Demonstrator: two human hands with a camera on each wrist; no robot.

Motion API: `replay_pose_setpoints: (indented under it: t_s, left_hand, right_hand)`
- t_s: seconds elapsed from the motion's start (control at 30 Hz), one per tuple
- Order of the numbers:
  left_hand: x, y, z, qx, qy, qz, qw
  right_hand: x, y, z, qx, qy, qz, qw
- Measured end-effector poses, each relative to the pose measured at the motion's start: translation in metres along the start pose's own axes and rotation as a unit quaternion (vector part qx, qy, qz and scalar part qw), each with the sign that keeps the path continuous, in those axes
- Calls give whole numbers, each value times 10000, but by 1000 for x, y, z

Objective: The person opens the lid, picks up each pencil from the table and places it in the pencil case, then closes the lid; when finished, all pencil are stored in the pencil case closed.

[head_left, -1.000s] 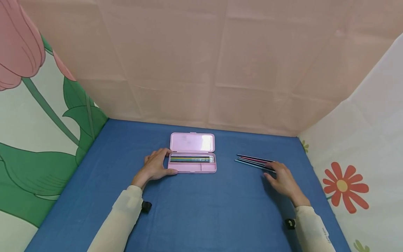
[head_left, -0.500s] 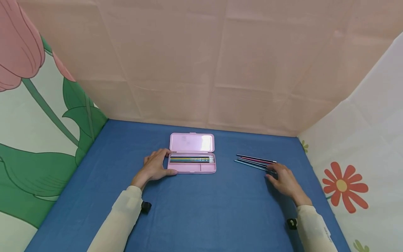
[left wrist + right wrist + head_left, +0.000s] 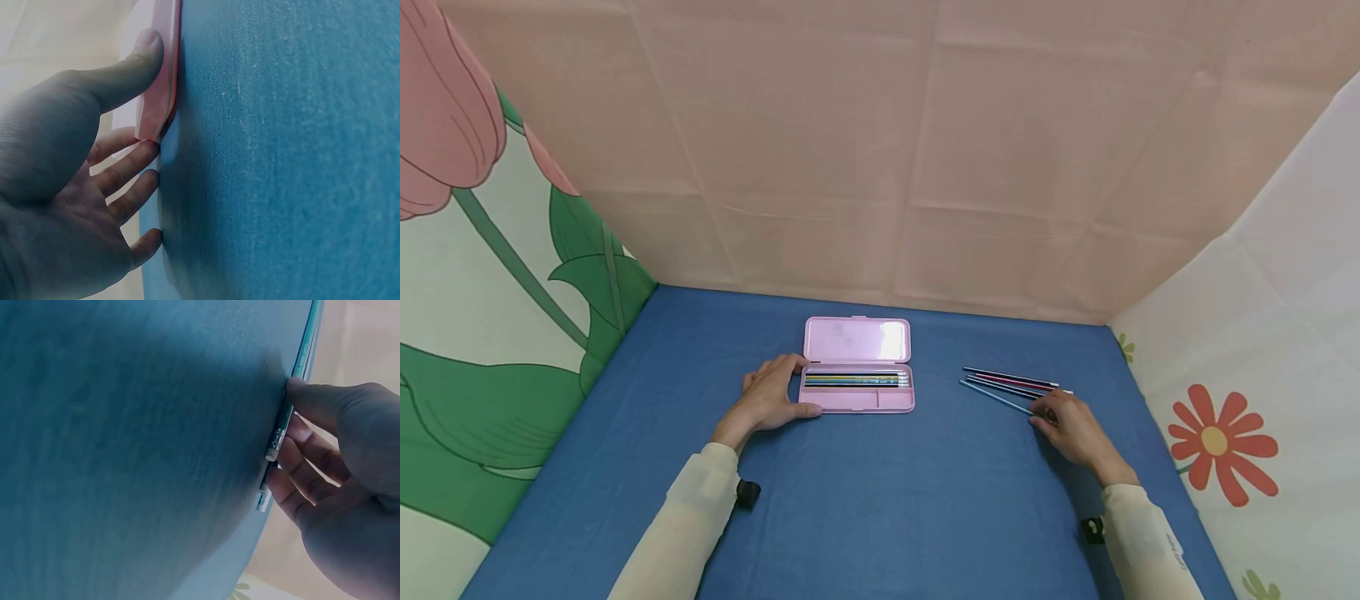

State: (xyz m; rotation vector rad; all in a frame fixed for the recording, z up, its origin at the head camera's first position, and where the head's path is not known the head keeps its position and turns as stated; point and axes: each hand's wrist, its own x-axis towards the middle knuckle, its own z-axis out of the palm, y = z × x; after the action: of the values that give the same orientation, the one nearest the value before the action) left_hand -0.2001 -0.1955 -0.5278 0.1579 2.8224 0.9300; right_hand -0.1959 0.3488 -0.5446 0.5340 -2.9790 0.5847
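Left hand: fingers wide, touching pencil case at its 9 o'clock end — likely steadying it | Right hand: fingers pinching teal pencil near its 4 o'clock end, presumably singling it out; other pencils at its 1 o'clock | Versus half-second ago: teal pencil's held end swung away from other pencils.

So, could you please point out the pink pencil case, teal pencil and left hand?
Pink pencil case [image 3: 846, 401]: head view, bare front compartment floor.
Teal pencil [image 3: 996, 397]: head view, visible shaft.
Left hand [image 3: 769, 395]: head view, back of the hand.
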Motion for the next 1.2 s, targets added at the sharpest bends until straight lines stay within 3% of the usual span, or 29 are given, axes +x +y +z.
replay_pose_setpoints:
  t_s: [0.43,0.63,0.9,1.2]
  left_hand:
    - [0,-1,0,-1,-18,8,10000]
    - [0,-1,1,8,-9,43,10000]
    - [1,1,-1,-14,-7,77,10000]
    - [1,-1,1,34,-16,31,10000]
  right_hand:
    - [1,1,1,36,-32,-125,9999]
    - [2,-3,-1,18,178,-312,9994]
    - [14,-24,-4,261,330,-605,9973]
    - [34,-52,8,516,386,-972,9932]
